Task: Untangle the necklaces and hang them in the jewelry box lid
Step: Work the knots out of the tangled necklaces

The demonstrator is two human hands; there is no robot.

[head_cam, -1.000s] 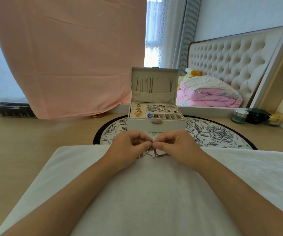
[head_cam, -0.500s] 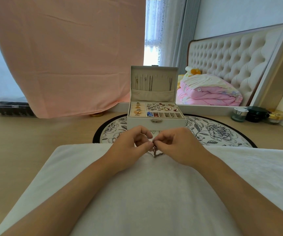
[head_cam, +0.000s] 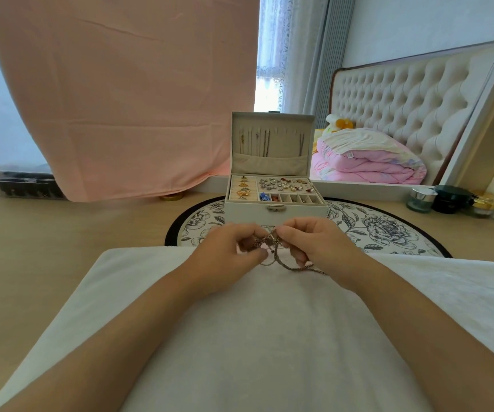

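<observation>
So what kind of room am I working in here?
Probably a bedroom: a cream tufted headboard and a folded pink quilt show at the back right, and cosmetic jars stand on the light wooden tabletop right of the open beige jewellery box.

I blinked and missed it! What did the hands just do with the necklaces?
The left hand and right hand rose a little toward the jewelry box and drew slightly apart, so more of the tangled necklaces shows between them, trailing onto the white towel. Both still pinch the chains. The box stayed put, lid open.
</observation>
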